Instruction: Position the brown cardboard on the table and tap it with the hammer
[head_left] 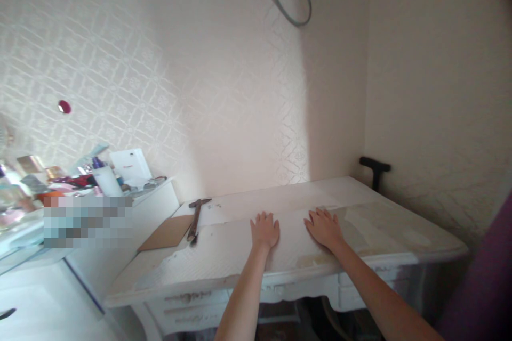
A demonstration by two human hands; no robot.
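My left hand [264,230] lies flat, fingers spread, on a sheet of pale patterned covering [224,256] that is laid over the top of a white table [400,256]. My right hand [325,227] rests flat on the same sheet a little to the right, fingers also stretched out. Neither hand holds anything. A hammer [196,218] with a wooden handle lies on the table to the left of my left hand, partly over a brown cardboard piece [167,233].
A white cabinet [156,205] stands to the left, crowded with bottles and a white box [130,166]. A black handle [375,168] sticks up behind the table's far right corner. A grey cable loop [295,5] hangs on the patterned wall.
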